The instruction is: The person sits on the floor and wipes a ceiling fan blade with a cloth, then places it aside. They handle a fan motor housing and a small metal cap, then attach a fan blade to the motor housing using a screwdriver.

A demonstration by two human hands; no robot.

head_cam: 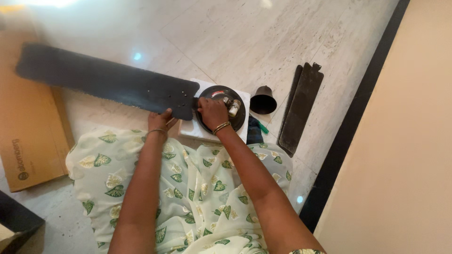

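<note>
A long black fan blade (103, 80) stretches from the upper left to the centre, its wide end beside a round black fan motor (238, 117). The motor rests on a white foam block (188, 129). My left hand (160, 121) grips the blade's wide end from below. On top of the motor, at its left side where the blade meets it, lies my right hand (212, 112), fingers curled; what it holds is hidden.
A black bell-shaped cup (263, 100) stands right of the motor. Two more black blades (301, 106) lie stacked on the marble floor at the right. A brown cardboard box (26, 117) lies at the left. My lap is covered in leaf-printed cloth (183, 188). A cream wall (405, 141) rises at the right.
</note>
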